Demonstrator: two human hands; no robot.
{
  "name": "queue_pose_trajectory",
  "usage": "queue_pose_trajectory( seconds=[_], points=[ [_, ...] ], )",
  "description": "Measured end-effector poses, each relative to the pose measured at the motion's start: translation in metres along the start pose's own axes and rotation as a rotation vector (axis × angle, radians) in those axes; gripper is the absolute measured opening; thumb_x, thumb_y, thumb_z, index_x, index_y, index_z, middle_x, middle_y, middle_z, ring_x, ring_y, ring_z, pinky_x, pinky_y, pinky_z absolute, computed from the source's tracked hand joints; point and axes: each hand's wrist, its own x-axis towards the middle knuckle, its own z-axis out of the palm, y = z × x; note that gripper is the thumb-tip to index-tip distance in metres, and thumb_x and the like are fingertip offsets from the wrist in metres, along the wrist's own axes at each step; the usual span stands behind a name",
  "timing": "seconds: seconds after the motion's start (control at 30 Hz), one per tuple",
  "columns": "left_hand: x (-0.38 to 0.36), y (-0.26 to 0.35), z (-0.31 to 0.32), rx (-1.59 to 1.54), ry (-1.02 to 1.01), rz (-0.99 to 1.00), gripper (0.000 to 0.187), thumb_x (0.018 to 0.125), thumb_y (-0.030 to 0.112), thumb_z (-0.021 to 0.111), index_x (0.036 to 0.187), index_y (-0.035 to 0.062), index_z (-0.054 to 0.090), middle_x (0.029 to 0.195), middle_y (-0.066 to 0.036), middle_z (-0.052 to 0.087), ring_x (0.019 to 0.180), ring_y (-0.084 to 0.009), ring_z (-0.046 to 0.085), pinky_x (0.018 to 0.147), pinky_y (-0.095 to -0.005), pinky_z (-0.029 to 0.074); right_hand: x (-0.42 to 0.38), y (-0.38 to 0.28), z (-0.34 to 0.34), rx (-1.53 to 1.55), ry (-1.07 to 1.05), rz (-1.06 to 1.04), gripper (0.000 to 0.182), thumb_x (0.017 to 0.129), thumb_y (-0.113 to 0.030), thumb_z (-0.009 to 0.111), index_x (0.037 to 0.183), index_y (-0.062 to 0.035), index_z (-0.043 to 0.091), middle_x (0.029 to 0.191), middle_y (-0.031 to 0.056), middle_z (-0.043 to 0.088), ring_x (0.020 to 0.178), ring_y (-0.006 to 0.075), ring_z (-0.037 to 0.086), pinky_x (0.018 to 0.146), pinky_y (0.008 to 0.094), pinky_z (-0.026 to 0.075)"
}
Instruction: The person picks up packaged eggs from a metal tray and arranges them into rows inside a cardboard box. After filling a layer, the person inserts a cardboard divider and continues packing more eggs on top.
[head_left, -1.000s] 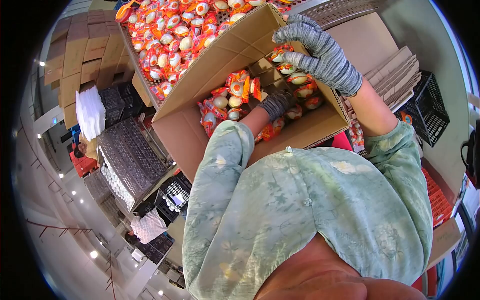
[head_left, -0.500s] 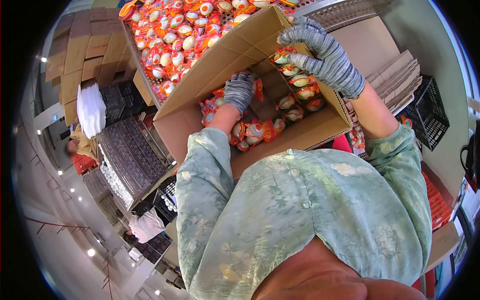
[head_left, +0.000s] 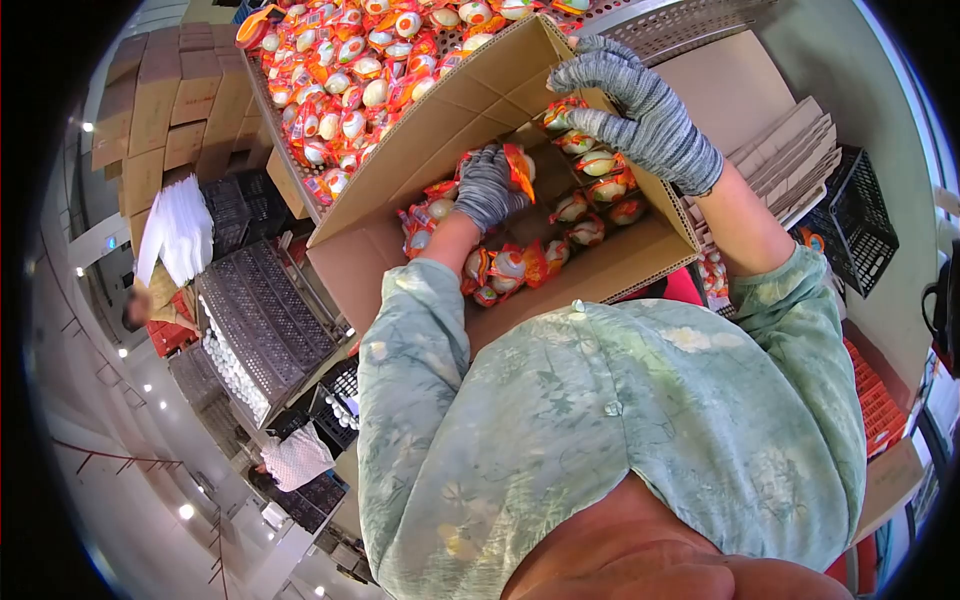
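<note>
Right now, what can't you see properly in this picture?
Left hand: what its fingertips touch is hidden in the head view by the back of the hand.
Carton: part of its floor is hidden in the head view under wrapped packets.
Heap of packets: its far end is cut off by the head view's top edge; the print is too small to read.

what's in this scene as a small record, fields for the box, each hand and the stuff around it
cardboard box: open, holding wrapped packets
wrapping: orange and clear, around pale round contents
left hand: grey-gloved, inside the box among the packets; grip on any one unclear
right hand: grey-gloved, at the box's right-hand rim
beyond box: large heap of similar packets
right of box: stacked flat cardboard, then a black crate
</note>
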Motion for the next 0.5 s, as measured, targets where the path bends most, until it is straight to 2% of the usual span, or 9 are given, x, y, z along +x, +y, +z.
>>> queue_pose_trajectory(
  seconds=[0.07,0.17,0.3,0.33,0.43,0.5],
  points=[
    [0.001,-0.009,0.005,-0.465,-0.006,-0.001,0.04,0.081,0.021,0.064,0.117,0.0048,0.054,0.118,-0.015,0.055,0.106,-0.0322,0.054,0.093,-0.0425,0.044,0.0,0.0,0.0,0.021,-0.013,-0.003,0.033,0.079,-0.012,0.071,0.111,-0.0116,0.063,0.115,0.0035,0.061,0.123,0.0252,0.044,0.105,0.0379,0.034],
    [-0.008,-0.004,0.001,-1.362,0.06,0.036,0.031,0.084,0.009,0.065,0.112,0.0005,0.053,0.105,-0.011,0.06,0.093,-0.0247,0.062,0.079,-0.039,0.054,0.003,0.001,-0.001,0.004,-0.022,-0.006,0.034,0.077,-0.02,0.073,0.109,-0.0138,0.065,0.118,0.0132,0.057,0.122,0.03,0.046,0.102,0.0397,0.038],
    [-0.007,-0.002,0.011,-1.668,-0.113,-0.236,0.032,0.082,0.005,0.064,0.113,0.0018,0.055,0.1,-0.012,0.063,0.085,-0.0218,0.065,0.079,-0.0307,0.053,0.002,0.001,0.0,0.023,-0.004,0.01,0.033,0.077,-0.019,0.073,0.109,-0.0137,0.065,0.118,0.013,0.058,0.122,0.0298,0.046,0.102,0.0399,0.037],
    [0.003,0.003,0.017,-1.224,-0.085,-0.305,0.036,0.082,0.011,0.064,0.115,0.003,0.054,0.102,-0.015,0.064,0.09,-0.0257,0.065,0.079,-0.0337,0.052,0.002,0.002,0.0,0.024,-0.003,0.008,0.033,0.077,-0.019,0.073,0.109,-0.0136,0.065,0.117,0.0129,0.058,0.122,0.0299,0.046,0.102,0.04,0.037],
    [0.005,0.009,0.022,-0.442,-0.103,-0.114,0.043,0.079,0.02,0.065,0.116,0.0026,0.053,0.105,-0.019,0.063,0.096,-0.0313,0.063,0.084,-0.0379,0.05,0.002,0.001,-0.001,0.027,-0.012,0.0,0.033,0.078,-0.019,0.072,0.11,-0.0133,0.065,0.117,0.0128,0.058,0.122,0.0301,0.046,0.103,0.0405,0.037],
    [0.008,0.015,0.025,-0.396,-0.153,-0.106,0.049,0.076,0.023,0.066,0.119,0.0033,0.052,0.11,-0.02,0.061,0.102,-0.033,0.059,0.088,-0.0387,0.047,0.001,0.0,-0.002,0.021,-0.02,0.0,0.034,0.078,-0.02,0.072,0.11,-0.0132,0.065,0.117,0.0128,0.058,0.122,0.0303,0.046,0.103,0.0407,0.037]
  ],
)
